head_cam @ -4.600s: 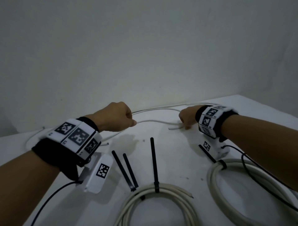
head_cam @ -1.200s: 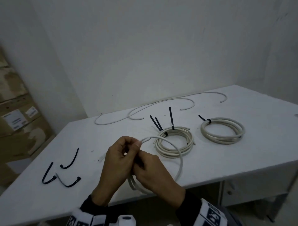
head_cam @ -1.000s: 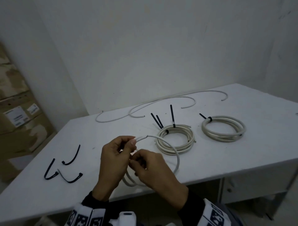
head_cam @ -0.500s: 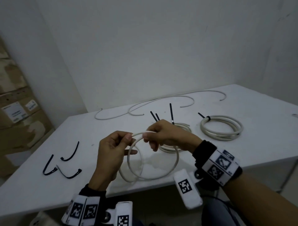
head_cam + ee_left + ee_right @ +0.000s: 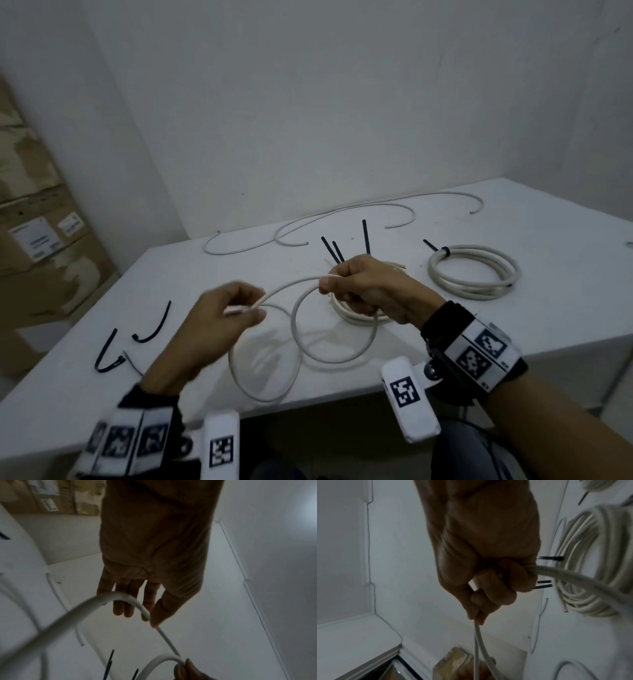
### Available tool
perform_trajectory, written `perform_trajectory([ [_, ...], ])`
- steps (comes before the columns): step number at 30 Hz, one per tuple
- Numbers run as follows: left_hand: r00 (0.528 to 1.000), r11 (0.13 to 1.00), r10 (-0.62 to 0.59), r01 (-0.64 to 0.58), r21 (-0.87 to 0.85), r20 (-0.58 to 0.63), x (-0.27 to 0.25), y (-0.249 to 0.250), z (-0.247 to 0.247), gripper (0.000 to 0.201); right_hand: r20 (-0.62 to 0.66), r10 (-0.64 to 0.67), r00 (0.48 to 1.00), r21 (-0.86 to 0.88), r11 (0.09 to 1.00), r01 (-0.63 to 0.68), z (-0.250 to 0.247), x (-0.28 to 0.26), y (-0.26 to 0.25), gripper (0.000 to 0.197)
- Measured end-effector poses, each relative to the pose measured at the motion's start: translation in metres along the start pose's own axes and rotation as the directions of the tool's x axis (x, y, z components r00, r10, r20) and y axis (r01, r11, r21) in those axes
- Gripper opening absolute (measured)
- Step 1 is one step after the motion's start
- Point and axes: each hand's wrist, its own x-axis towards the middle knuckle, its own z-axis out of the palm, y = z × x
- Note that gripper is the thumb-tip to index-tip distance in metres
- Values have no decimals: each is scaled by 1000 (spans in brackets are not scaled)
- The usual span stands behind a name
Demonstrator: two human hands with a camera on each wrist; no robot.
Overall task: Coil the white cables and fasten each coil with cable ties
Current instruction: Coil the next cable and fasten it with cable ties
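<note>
- Up front, I had the white cable (image 5: 334,356) lifted off the white table (image 5: 548,329), bent into two loose loops: one hanging under my right hand (image 5: 373,291), the other drooping toward 7 o'clock under my left hand (image 5: 219,318).
- My right hand was clenched around the cable where the loop closes; the right wrist view showed fingers (image 5: 498,595) curled tight, two strands leaving downward and one running off toward 3 o'clock.
- My left hand pinched the cable's free end between thumb and forefinger; the left wrist view showed the other fingers (image 5: 123,607) hanging nearly straight, though the head view was blurred there.
- The cable looked thin, smooth, off-white and stiff enough to keep round curves.
- Behind my right hand lay a tied coil (image 5: 356,313), mostly hidden, with black cable ties (image 5: 365,236) sticking up toward 12 o'clock.
- At 2 o'clock a second tied coil (image 5: 474,274) lay flat with one black tie.
- At 12 o'clock two loose white cables (image 5: 342,219) curved along the table's far edge.
- At 9 o'clock spare black ties (image 5: 154,325) lay bent on the table.
- Cardboard boxes (image 5: 37,240) stood at 10 o'clock beyond the table.
</note>
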Motion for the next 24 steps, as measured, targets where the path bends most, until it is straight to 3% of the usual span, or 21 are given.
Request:
perform_trajectory([
  [1, 1000, 1000, -8, 7, 16, 19, 8, 13, -6, 8, 40, 2, 999, -10, 1000, -2, 3, 2, -7, 20],
  [2, 998, 1000, -10, 9, 26, 60, 15, 27, -10, 17, 79, 8, 997, -17, 1000, -7, 5, 3, -15, 19],
  [5, 967, 998, -63, 64, 4, 249, 34, 62, -13, 58, 142, -3, 990, -26, 1000, 7, 9, 5, -36, 19],
  [7, 911, 986, -95, 140, -86, 400, 36, 78, -7, 52, 109, -43, 993, -6, 999, 44, 7, 5, -45, 20],
  [9, 894, 945, -95, 219, -242, 438, 32, 82, 0, 38, 63, -87, 994, 26, 996, 85, 3, 6, -49, 22],
  [12, 945, 844, -53, 215, -491, 322, 32, 74, 14, 27, 3, -122, 993, 81, 989, 121, 0, 9, -46, 25],
  [16, 992, 795, -92, 125, -594, 85, 33, 67, 32, 16, -100, -161, 982, 103, 980, 172, 6, 10, -42, 20],
  [19, 987, 712, -156, 92, -697, -28, 35, 65, 33, 11, -280, -254, 926, -190, 960, 206, 9, 8, -42, 24],
  [22, 974, 582, -200, 26, -813, -111, 40, 59, 22, 15, -426, -363, 829, -479, 867, 133, 15, -8, -27, 27],
  [24, 963, 515, -224, -13, -857, -150, 41, 53, 15, 18, -437, -289, 851, -478, 877, 52, 27, -27, -7, 25],
])
